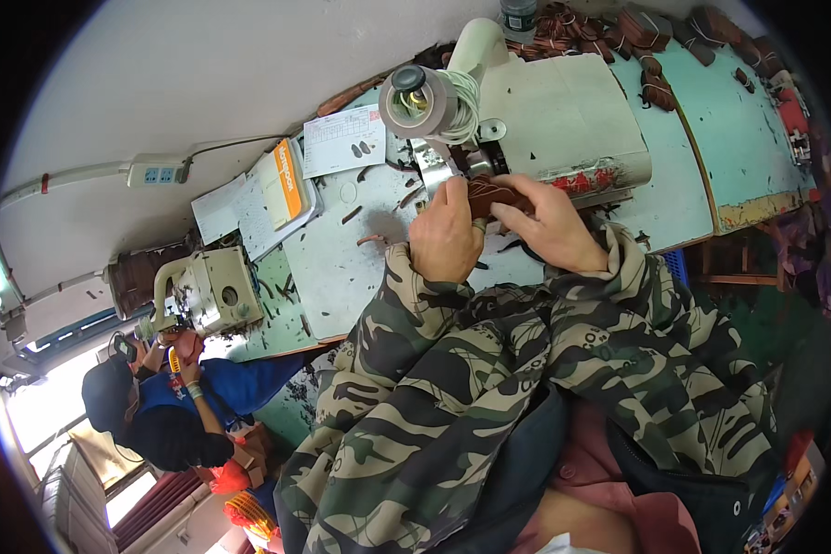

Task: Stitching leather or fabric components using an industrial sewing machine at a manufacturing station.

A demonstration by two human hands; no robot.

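Note:
Both my hands grip one brown leather piece (495, 197) with pale cord or stitching along its upper side. My left hand (446, 236) closes on its left end, thumb toward the seam. Across from it, my right hand (560, 226) pinches the piece's right part between thumb and fingers. The leather is held against the working end of a cream-coloured machine (563, 115), just below its metal parts (475, 164). My fingers hide much of the leather, and its exact kind cannot be made out.
Dark scraps (352, 214) lie about the pale green table (351, 277). Left are a notebook (282, 189), a printed sheet (343, 141) and a socket strip (157, 174). Tied leather bundles (644, 28) fill the back right. A co-worker in blue (240, 383) sits at another machine (214, 291).

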